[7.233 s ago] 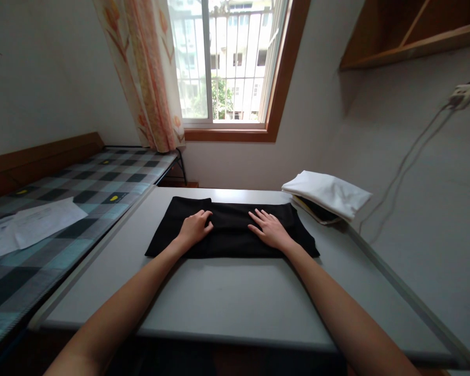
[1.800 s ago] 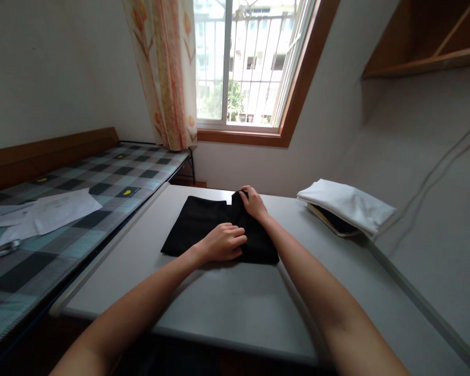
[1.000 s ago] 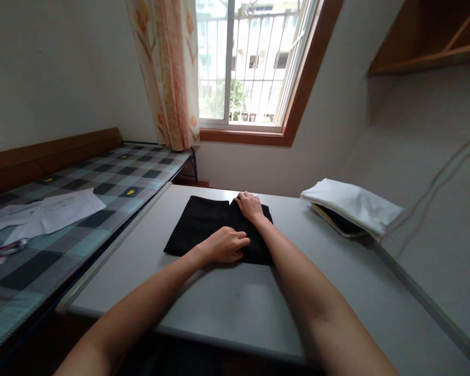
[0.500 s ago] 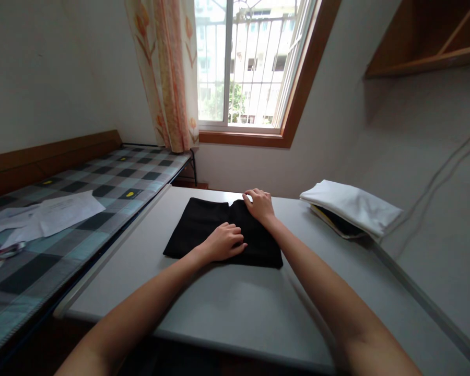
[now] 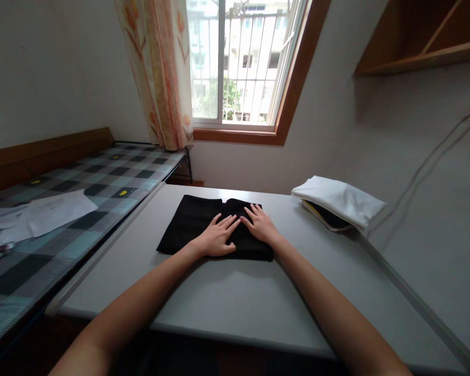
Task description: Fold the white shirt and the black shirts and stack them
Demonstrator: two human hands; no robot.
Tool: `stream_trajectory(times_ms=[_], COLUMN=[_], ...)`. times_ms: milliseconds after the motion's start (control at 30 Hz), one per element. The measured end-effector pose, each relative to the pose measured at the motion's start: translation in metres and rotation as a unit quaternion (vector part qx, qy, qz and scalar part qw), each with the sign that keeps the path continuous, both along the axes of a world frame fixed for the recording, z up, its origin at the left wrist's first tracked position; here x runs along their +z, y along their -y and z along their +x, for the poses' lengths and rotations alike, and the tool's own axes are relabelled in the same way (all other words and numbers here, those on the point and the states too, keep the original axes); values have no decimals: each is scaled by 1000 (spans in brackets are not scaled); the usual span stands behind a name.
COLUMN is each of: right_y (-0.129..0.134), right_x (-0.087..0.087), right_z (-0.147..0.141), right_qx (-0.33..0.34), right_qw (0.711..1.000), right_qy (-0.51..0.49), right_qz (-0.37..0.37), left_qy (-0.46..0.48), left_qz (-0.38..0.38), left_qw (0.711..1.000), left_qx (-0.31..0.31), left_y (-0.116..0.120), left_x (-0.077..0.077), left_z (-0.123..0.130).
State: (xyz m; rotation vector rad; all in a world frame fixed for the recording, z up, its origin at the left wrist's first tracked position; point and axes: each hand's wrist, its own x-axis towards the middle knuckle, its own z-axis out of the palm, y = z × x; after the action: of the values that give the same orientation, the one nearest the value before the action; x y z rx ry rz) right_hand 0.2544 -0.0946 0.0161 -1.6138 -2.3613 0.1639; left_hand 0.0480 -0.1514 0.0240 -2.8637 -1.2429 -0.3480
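A folded black garment (image 5: 188, 224) lies flat on the white table (image 5: 219, 297), with a small notch in its far edge. My left hand (image 5: 219, 236) rests on the middle of the cloth, fingers spread and palm down. Just to its right, my right hand (image 5: 260, 223) lies flat on the garment's right part, its fingers stretched out. The fingertips of the two hands come close together. Neither hand grips the cloth. What kind of garment it is cannot be made out.
A stack of folded clothes (image 5: 340, 201), white on top, sits at the table's right side by the wall. To the left stands a bed with a checked mattress (image 5: 141, 180), and papers (image 5: 50, 214) lie on it. A wooden shelf (image 5: 426, 60) juts out at upper right.
My right hand has come back from the garment's far edge toward me. My left hand's curled fingers have spread out flat. The view has shifted slightly to the right.
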Motion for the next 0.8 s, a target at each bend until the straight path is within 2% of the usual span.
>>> stream_trajectory(times_ms=[167, 400, 467, 600, 700, 800], right_y=[7, 14, 15, 19, 25, 33], right_x=[2, -6, -6, 1, 9, 12], right_z=[8, 8, 8, 6, 3, -3], right_qx=[11, 26, 25, 23, 35, 60], right_qw=[999, 999, 999, 998, 994, 993], right_qy=[-46, -21, -14, 1, 2, 13], right_qz=[23, 17, 20, 59, 102, 101], left_qy=[9, 75, 123, 177, 116, 40], left_qz=[-16, -41, -33, 13, 24, 4], left_qw=[1000, 996, 992, 973, 968, 971], left_qx=[0, -4, 23, 149, 220, 234], left_y=[0, -3, -6, -14, -19, -20], left_x=[2, 2, 4, 8, 4, -5], left_z=[-1, -2, -5, -16, -25, -27])
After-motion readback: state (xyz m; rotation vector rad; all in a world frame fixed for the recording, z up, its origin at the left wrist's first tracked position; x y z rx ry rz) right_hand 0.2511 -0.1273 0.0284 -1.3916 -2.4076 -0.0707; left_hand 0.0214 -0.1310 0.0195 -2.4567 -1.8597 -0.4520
